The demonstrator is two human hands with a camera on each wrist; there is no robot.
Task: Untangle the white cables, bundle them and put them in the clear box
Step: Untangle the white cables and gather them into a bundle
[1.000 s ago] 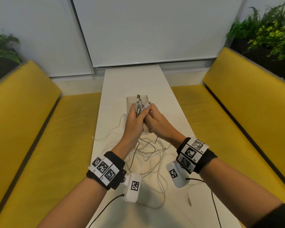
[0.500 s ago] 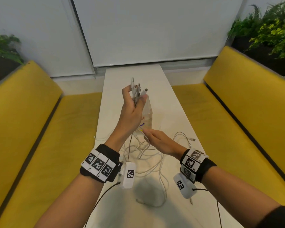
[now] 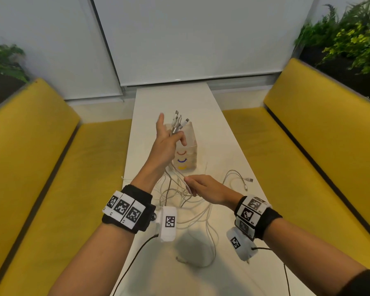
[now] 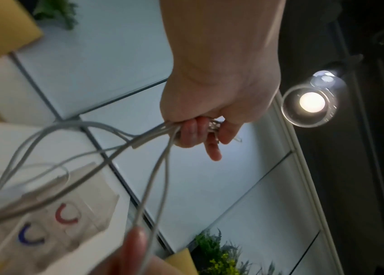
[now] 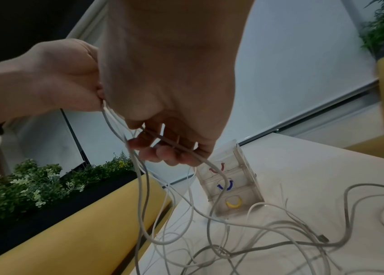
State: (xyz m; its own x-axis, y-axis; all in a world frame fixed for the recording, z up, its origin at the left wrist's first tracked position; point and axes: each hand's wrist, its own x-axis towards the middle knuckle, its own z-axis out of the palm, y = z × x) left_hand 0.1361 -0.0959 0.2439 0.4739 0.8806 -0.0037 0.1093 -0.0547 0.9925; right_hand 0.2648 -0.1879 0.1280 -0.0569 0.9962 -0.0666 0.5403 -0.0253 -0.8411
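A person's left hand [image 3: 166, 144] is holding up a bunch of white cables [image 3: 181, 201], fingers [image 4: 187, 134] curled tight around them just below their plug ends [image 3: 178, 122]. The plugs are pointing up and away from the person, and the cables' long runs are hanging down from the fist to a loose tangle lying on the white surface [image 3: 173, 99]. The index finger is sticking out straight. The right hand [image 3: 205, 190] is hovering lower, over the tangle, with fingers [image 5: 162, 152] loosely curled around one or two strands running across them. Which strand belongs to which plug is hard to make out in the tangle. One cable end is lying apart to the right. The clear box [image 3: 189, 150] is standing on the surface behind the left hand, partly hidden by it, showing red, blue and yellow curved marks on its front. Its contents are hard to make out.
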